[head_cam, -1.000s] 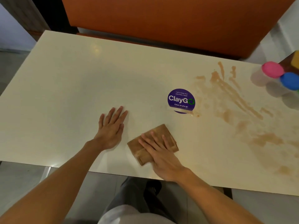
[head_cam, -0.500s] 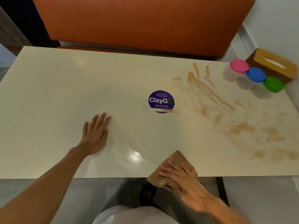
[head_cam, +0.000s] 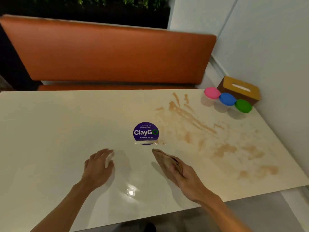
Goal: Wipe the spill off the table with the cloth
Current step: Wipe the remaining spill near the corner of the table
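Two bare forearms reach in from the lower edge, no sleeves in view anywhere along them and no watch, band or bracelet at either wrist. The left hand [head_cam: 98,166] wears no ring or glove; its fingers [head_cam: 107,154] are blurred, so the nails cannot be made out. The right hand [head_cam: 185,178] is likewise ungloved and unadorned, its thumb visible along the near edge. At the bottom centre a dark patch of clothing shows, too dim to identify.

Two hands [head_cam: 98,166], one cloth [head_cam: 164,158], three lidded tubs [head_cam: 227,98], one tissue box [head_cam: 240,88], one sticker [head_cam: 146,132].
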